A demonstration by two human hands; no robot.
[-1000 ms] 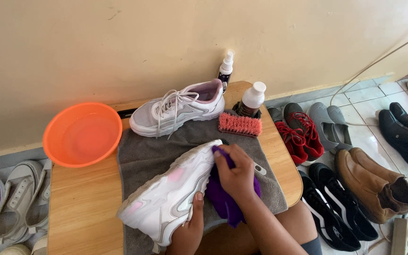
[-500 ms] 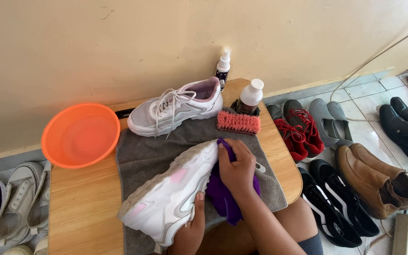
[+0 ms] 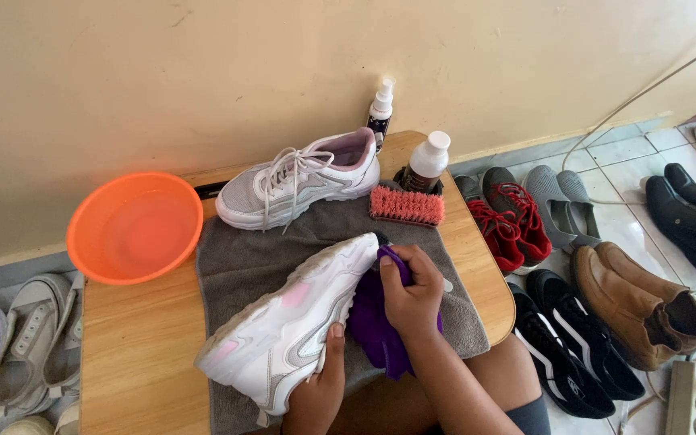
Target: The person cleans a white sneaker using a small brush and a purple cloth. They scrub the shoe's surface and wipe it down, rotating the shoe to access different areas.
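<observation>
Sneaker in hand: white sneaker [image 3: 287, 330] with pink patches lies tilted on its side on the grey towel [image 3: 243, 262], toe toward the person, heel toward the wall.
Left hand: left hand [image 3: 320, 387] grips the sneaker from below near the sole, thumb pressed on the side panel, fingers hidden under the shoe.
Right hand: right hand [image 3: 412, 298] is closed around a purple cloth [image 3: 376, 326], fingers curled and pressing the cloth against the heel end of the sneaker.
Purple cloth: it hangs down from the right hand, between the sneaker and the wrist.
Second shoe: matching white sneaker [image 3: 300, 179] with laces stands upright at the far edge of the towel, near the wall.
Brush: pink brush [image 3: 407, 206] lies on the towel, bristles up, just beside a white-capped bottle [image 3: 426, 163].
Spray: small spray bottle [image 3: 380, 109] stands against the wall.
Basin: orange basin [image 3: 90, 242] sits on the wooden table [image 3: 138, 354], left of the towel.
Floor: several shoes lie on both sides of the table.
</observation>
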